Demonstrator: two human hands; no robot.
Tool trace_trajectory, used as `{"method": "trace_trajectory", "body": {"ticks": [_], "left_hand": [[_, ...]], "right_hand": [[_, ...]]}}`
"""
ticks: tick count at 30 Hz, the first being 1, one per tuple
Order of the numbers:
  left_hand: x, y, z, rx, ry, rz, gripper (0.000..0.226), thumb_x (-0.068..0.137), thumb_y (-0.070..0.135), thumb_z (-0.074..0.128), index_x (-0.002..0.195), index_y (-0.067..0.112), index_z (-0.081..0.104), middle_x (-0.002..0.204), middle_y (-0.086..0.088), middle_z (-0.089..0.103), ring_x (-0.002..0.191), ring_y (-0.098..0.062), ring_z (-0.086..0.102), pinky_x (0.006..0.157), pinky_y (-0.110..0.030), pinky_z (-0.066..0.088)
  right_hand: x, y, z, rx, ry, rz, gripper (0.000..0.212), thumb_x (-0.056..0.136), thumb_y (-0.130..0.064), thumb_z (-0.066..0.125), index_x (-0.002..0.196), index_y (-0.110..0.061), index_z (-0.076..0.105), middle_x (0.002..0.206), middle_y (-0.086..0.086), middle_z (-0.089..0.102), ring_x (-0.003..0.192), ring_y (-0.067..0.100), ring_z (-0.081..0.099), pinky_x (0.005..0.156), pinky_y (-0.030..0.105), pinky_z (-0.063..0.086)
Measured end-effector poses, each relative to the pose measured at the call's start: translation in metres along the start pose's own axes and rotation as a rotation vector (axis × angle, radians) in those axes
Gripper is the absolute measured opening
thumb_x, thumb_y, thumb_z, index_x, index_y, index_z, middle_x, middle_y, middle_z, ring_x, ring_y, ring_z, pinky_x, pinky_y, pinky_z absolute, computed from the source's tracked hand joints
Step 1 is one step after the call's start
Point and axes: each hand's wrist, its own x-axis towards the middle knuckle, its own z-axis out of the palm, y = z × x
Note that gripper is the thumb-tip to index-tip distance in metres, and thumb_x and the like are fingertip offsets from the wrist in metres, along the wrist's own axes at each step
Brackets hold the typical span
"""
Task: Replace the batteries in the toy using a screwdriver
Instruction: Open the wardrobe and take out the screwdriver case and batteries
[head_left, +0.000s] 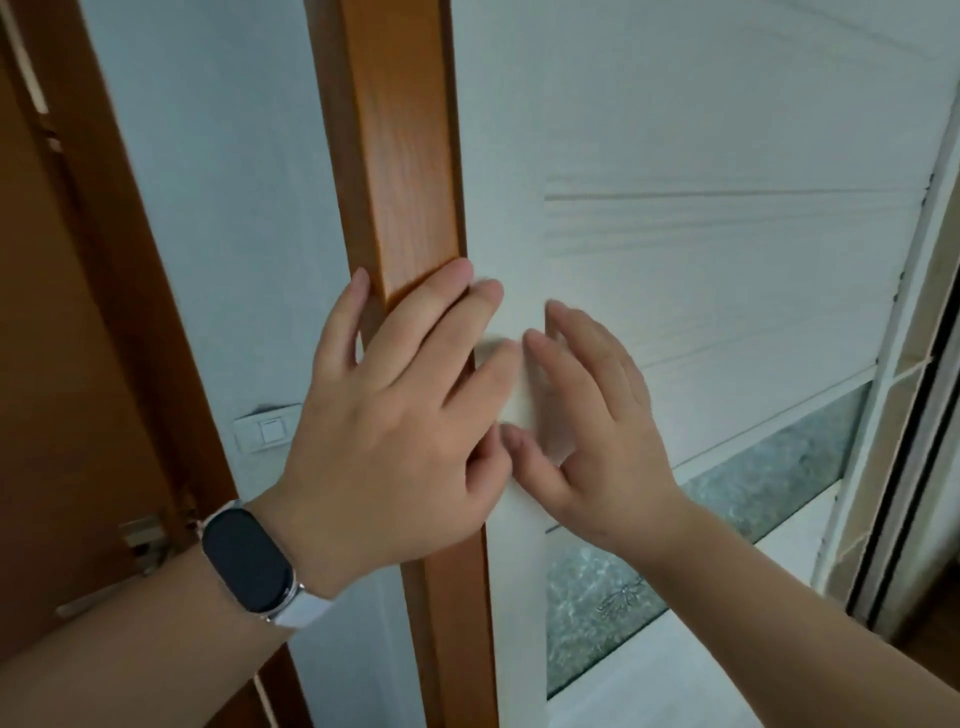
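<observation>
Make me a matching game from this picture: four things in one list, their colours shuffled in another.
Things:
1. wooden post
2. wristband screen
3. wall switch
4. patterned glass

Colours:
A. white
B. greenish
C. orange-brown
D. black

Pairs: 1-C, 2-D, 3-A, 4-B

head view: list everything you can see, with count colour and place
wooden post: one, orange-brown, upright at centre
panelled door: one, white, right of the post
glass panes: two, mottled grey-green, low in that door
wall switch: one, white, left of the post
brown door: one, far left, with a metal handle
watch: one, black face, white strap, left wrist
left hand: one, fingers straight, across the post
right hand: one, fingers relaxed, before the panelled door
</observation>
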Motion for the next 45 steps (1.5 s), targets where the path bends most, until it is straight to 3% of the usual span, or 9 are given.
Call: {"method": "trace_trajectory", "body": {"ticks": [9, 24, 37, 45], "left_hand": [[0.001, 0.001, 0.002, 0.048, -0.028, 0.015, 0.04, 0.078, 0.026, 0.059, 0.113, 0.013, 0.073, 0.138, -0.012, 0.059, 0.138, -0.031, 0.04, 0.114, -0.06, 0.024], [-0.001, -0.004, 0.003, -0.009, 0.006, 0.042, 0.038, 0.083, 0.032, 0.053, 0.111, 0.012, 0.071, 0.137, -0.01, 0.06, 0.137, -0.032, 0.044, 0.111, -0.064, 0.026], [-0.001, -0.005, -0.01, 0.066, -0.128, 0.064, 0.047, 0.088, 0.034, 0.046, 0.127, 0.014, 0.063, 0.147, -0.008, 0.051, 0.144, -0.03, 0.035, 0.114, -0.063, 0.017], [0.007, 0.003, -0.018, 0.214, -0.21, 0.087, 0.049, 0.092, 0.037, 0.044, 0.132, 0.014, 0.059, 0.151, -0.012, 0.046, 0.145, -0.032, 0.033, 0.113, -0.067, 0.008]], "right_hand": [[-0.005, -0.009, 0.03, 0.057, 0.142, 0.058, 0.064, 0.087, -0.046, 0.059, 0.133, -0.004, 0.043, 0.143, 0.024, 0.041, 0.135, 0.043, 0.041, 0.105, 0.063, 0.035], [-0.004, -0.01, 0.026, -0.088, 0.145, 0.029, 0.056, 0.093, -0.041, 0.048, 0.13, 0.0, 0.046, 0.138, 0.027, 0.048, 0.131, 0.043, 0.047, 0.103, 0.058, 0.041], [-0.004, -0.008, 0.018, -0.157, 0.099, 0.022, 0.066, 0.085, -0.043, 0.062, 0.128, 0.007, 0.053, 0.135, 0.03, 0.052, 0.13, 0.04, 0.05, 0.103, 0.054, 0.043], [-0.005, 0.003, 0.02, -0.165, 0.156, 0.012, 0.071, 0.075, -0.046, 0.068, 0.13, -0.005, 0.047, 0.132, 0.024, 0.057, 0.126, 0.037, 0.054, 0.097, 0.051, 0.046]]}}
